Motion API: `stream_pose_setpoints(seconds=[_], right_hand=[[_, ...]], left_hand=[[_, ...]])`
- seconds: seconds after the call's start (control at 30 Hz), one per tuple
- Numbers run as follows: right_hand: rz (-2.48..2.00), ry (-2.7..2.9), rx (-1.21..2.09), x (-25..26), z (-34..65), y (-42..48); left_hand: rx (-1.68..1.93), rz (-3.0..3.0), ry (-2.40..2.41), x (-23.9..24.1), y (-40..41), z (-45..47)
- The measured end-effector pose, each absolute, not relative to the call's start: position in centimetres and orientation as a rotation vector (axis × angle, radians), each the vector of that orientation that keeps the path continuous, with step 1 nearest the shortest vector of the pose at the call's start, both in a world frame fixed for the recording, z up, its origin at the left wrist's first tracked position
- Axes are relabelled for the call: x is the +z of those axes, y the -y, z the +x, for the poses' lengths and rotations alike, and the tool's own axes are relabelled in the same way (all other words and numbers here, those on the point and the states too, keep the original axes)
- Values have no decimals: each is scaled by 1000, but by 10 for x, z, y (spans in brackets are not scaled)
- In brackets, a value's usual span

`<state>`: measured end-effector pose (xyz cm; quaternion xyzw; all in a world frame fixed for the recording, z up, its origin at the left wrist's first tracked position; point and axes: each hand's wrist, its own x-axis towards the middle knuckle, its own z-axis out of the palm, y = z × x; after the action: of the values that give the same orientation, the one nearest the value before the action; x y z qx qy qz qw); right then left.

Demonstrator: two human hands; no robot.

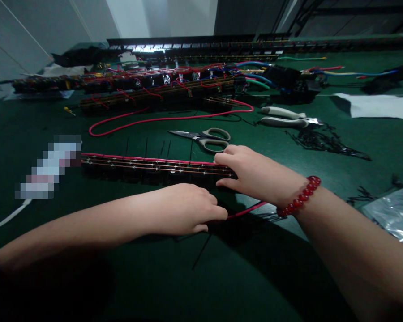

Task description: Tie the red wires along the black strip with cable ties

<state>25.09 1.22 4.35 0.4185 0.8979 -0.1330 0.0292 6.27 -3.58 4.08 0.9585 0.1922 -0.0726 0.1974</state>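
Note:
A long black strip (pixel 134 172) with brass-coloured rods along it lies across the green work surface. Along its far edge runs a red wire, held by black cable ties (pixel 146 147) whose tails stick up. My right hand (pixel 251 172) is closed round the strip's right end, thumb on the near side and fingers over the far side. Just in front of the strip, my left hand (pixel 184 208) is closed on a red wire (pixel 246 210) that comes out at its fingertips and passes under my right wrist. A thin black tie tail (pixel 201 252) pokes out below my left hand.
Scissors (pixel 204 136) and grey-handled cutters (pixel 285 117) lie beyond the strip, with black tie offcuts (pixel 329 141) to the right. Wired assemblies (pixel 161 85) span the back. A blurred-out pale object (pixel 49 167) with a white cable is left; a clear plastic bag (pixel 396 210) is right.

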Motion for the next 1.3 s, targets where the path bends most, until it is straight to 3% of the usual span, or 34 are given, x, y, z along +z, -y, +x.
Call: stream_pose_setpoints(seconds=[0.93, 1.3], right_hand=[[1290, -2790, -400, 44, 252, -12], [1280, -2805, -423, 43, 252, -14]], left_hand=[[-166, 2719, -527, 32, 40, 69], [68, 2231, -745, 53, 25, 64]])
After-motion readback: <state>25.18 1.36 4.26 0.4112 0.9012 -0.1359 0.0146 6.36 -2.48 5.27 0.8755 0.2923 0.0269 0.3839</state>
